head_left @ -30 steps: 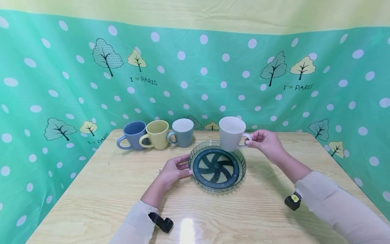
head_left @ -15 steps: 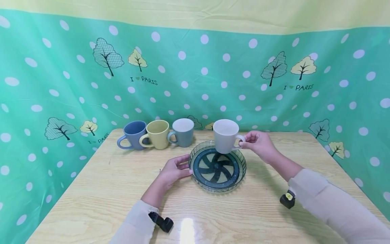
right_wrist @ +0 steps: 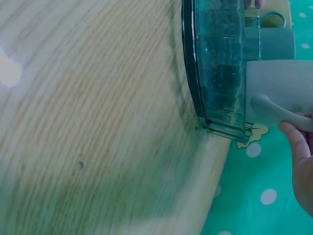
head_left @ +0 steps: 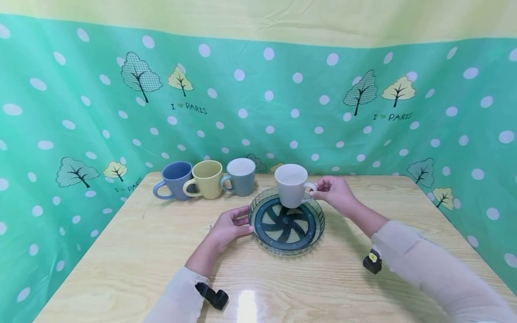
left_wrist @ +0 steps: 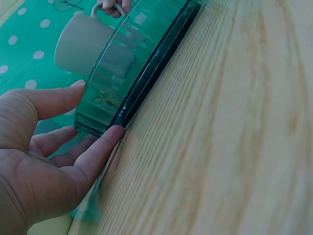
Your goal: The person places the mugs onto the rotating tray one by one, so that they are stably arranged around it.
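Observation:
A white mug (head_left: 291, 184) is upright over the back part of a round, see-through green tray (head_left: 286, 251) with a dark swirl-patterned base. My right hand (head_left: 336, 195) pinches the mug by its handle (right_wrist: 276, 110). In the left wrist view the mug's lower part shows through the tray wall (left_wrist: 110, 83); whether its bottom touches the tray floor, I cannot tell. My left hand (head_left: 231, 228) rests against the tray's left side, fingers fairly straight, one fingertip (left_wrist: 117, 131) low at the base and the thumb by the rim.
Along the table's back left stand a blue mug (head_left: 177, 181), a yellow mug (head_left: 210, 181) and a grey-blue mug (head_left: 243, 181), handles to the left. A green dotted curtain (head_left: 258, 103) hangs behind the wooden table (head_left: 133, 264).
My right hand has carried the white mug leftward and slightly lower, farther over the tray. My left hand and the tray stay where they were.

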Demonstrator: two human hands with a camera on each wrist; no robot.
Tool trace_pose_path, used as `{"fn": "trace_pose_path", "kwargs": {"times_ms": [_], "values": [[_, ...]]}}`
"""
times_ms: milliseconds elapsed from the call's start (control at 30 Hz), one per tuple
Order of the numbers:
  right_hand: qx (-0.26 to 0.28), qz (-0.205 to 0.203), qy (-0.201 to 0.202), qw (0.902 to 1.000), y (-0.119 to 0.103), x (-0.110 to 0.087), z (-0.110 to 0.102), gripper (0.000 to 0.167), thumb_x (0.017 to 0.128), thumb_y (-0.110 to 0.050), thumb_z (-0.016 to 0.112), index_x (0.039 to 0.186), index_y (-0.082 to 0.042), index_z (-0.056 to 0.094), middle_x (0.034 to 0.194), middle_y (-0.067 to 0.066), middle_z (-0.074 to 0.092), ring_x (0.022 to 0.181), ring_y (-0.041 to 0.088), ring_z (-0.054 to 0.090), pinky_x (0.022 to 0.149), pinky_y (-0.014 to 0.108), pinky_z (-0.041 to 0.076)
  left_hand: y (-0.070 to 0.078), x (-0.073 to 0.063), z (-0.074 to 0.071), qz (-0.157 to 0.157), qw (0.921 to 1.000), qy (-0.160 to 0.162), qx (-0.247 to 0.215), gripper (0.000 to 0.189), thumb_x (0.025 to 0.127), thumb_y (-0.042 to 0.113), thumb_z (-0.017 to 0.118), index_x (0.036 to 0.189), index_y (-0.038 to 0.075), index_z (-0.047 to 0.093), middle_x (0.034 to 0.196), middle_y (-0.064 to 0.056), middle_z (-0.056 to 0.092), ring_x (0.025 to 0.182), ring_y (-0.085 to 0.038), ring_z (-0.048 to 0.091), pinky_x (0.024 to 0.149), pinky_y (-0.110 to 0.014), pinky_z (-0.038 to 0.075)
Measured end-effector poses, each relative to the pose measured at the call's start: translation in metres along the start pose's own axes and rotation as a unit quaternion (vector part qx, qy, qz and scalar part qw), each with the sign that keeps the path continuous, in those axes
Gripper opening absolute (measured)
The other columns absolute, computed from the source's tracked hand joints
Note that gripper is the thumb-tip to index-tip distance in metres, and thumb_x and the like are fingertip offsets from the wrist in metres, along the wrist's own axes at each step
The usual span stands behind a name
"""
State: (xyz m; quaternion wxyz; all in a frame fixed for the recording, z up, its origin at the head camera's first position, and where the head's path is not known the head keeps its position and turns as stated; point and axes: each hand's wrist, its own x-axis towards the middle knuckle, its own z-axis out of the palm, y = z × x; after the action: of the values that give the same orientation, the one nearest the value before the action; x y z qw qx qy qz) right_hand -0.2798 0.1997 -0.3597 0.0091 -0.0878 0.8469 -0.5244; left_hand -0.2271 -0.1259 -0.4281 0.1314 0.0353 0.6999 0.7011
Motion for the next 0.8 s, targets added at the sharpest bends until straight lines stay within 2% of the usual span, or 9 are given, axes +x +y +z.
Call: {"fn": "trace_pose_path", "kwargs": {"times_ms": [167,433,533,800], "values": [[-0.004,0.003,-0.004,1.0,0.003,0.001,0.003,0.02,0.086,-0.007,0.075,0.097,0.006,0.064,0.088,0.01,0.066,0.08,0.018,0.06,0.071,0.028,0.058,0.0,-0.002,0.001,0.004,1.0,-0.004,-0.005,0.069,0.082,-0.008,0.071,0.145,0.001,0.043,0.145,-0.019,0.045,0.127,-0.035,0.049,0.09,-0.034,0.056],[-0.014,-0.005,-0.014,0.9998,0.01,0.004,0.003,0.018,0.086,-0.004,0.074,0.096,0.007,0.064,0.089,0.012,0.066,0.08,0.018,0.061,0.078,0.04,0.058,0.001,-0.002,0.001,0.001,1.0,-0.002,-0.003,0.067,0.083,-0.008,0.071,0.144,0.002,0.044,0.145,-0.019,0.046,0.127,-0.034,0.049,0.09,-0.035,0.056],[-0.014,-0.013,-0.022,0.9996,0.012,0.007,0.0,0.019,0.086,-0.004,0.074,0.098,0.007,0.064,0.09,0.013,0.066,0.081,0.018,0.062,0.079,0.04,0.059,0.001,-0.002,0.001,0.001,1.0,-0.002,-0.002,0.067,0.083,-0.008,0.071,0.144,0.002,0.045,0.145,-0.018,0.046,0.127,-0.034,0.05,0.09,-0.035,0.056],[-0.02,-0.015,-0.038,0.999,0.018,0.01,-0.007,0.021,0.084,-0.003,0.076,0.1,0.005,0.066,0.093,0.012,0.069,0.085,0.019,0.066,0.075,0.028,0.06,0.001,0.0,0.001,-0.001,1.0,0.0,-0.001,0.066,0.083,-0.008,0.071,0.144,0.003,0.046,0.144,-0.017,0.047,0.126,-0.034,0.05,0.091,-0.034,0.056]]}}
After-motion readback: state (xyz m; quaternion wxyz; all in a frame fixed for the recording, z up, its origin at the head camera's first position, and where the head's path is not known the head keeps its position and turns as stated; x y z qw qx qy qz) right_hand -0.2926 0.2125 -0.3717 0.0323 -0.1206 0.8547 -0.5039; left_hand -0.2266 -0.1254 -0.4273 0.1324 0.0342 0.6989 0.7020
